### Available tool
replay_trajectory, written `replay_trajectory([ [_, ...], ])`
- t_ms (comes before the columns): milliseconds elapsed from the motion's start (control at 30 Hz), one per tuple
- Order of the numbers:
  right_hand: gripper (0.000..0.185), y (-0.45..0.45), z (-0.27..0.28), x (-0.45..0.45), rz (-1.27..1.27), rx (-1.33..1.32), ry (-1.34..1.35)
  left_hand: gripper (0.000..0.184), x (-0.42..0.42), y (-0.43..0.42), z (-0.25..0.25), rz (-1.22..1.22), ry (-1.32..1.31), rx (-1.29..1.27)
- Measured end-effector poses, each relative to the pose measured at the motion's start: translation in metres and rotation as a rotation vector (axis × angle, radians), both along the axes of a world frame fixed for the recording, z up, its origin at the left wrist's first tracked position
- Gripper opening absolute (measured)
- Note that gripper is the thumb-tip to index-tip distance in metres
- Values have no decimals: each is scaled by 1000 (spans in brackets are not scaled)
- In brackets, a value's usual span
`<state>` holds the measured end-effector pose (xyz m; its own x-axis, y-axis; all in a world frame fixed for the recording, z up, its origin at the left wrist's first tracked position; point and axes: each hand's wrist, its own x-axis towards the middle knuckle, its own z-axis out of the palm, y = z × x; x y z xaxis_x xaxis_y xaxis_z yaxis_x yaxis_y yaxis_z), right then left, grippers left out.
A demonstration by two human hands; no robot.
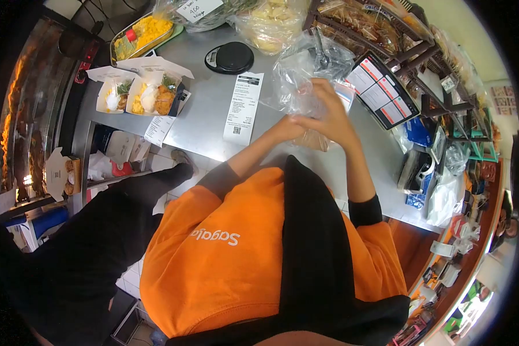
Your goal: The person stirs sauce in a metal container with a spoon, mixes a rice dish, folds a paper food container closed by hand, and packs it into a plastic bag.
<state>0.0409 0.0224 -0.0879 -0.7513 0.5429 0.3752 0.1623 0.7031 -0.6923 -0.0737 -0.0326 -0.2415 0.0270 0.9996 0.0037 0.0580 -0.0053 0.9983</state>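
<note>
A crumpled clear plastic bag [294, 78] lies on the steel counter [199, 124], bunched up in front of me. My right hand [331, 115] curves over its right side, with the fingers bent onto the plastic. At the bag's near edge, my left hand [288, 128] has its fingers closed, close to the right thumb. Something brownish [312, 140] shows under my hands; what it is I cannot make out. Left of the bag, a long printed receipt [243, 109] lies flat, apart from both hands.
A black scale [229, 57] stands behind the receipt. Two open food boxes [151, 99] sit at the left, near a tray of yellow food [143, 36]. A tablet [382, 89] leans at the right beside a rack of packaged goods [380, 29]. Another person's dark-clothed leg [127, 187] is at left.
</note>
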Motion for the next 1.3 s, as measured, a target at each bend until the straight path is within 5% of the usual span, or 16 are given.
replay_trajectory([
  [100, 49, 12, -4, 38, -123, -388, 402, 33, 3, -10, 55, 22, -45, -73],
  [133, 49, 20, -20, 55, -122, -387, 401, 29, 2, -13, 77, 42, -100, -71],
  [200, 58, 29, -43, 78, -528, -952, 319, 29, 1, -12, 91, -38, -8, -52],
  [300, 64, -17, -42, 78, -533, -1492, 209, 32, 3, -14, 112, -133, 153, 113],
  [400, 61, -33, -108, 102, 515, -2125, 954, 35, -1, -6, 103, -228, 219, 243],
  [533, 63, -66, -78, 86, 94, -983, 350, 39, -16, -10, 107, -92, 15, 3],
  [600, 64, -65, -59, 77, 373, -1454, 682, 38, -12, -12, 134, 62, 33, -137],
  [667, 70, -71, -36, 71, 205, -1545, 696, 39, -9, -11, 159, 86, -147, -156],
  [800, 81, -72, -55, 59, -154, -922, 864, 29, -13, 1, 158, 275, -432, -290],
  [867, 73, -62, -43, 72, -393, 126, 551, 31, -25, 0, 134, 184, -663, -316],
  [967, 50, -48, -21, 99, -191, 629, 135, 32, -22, 4, 130, 169, -526, -573],
  [1000, 64, -52, -21, 103, -202, 784, 119, 32, -22, 5, 125, 146, -517, -573],
  [1133, 71, -66, -45, 110, -280, 440, 286, 25, -26, 9, 123, -144, -786, -269],
  [1167, 73, -75, -55, 102, -344, 73, 534, 23, -26, 7, 128, -307, -847, -101],
  [1200, 76, -83, -58, 98, -395, -304, 772, 28, -10, -2, 145, -105, -820, -139],
  [1300, 81, -99, -56, 92, -130, -749, 923, 31, -1, -9, 146, -199, -814, -62],
])
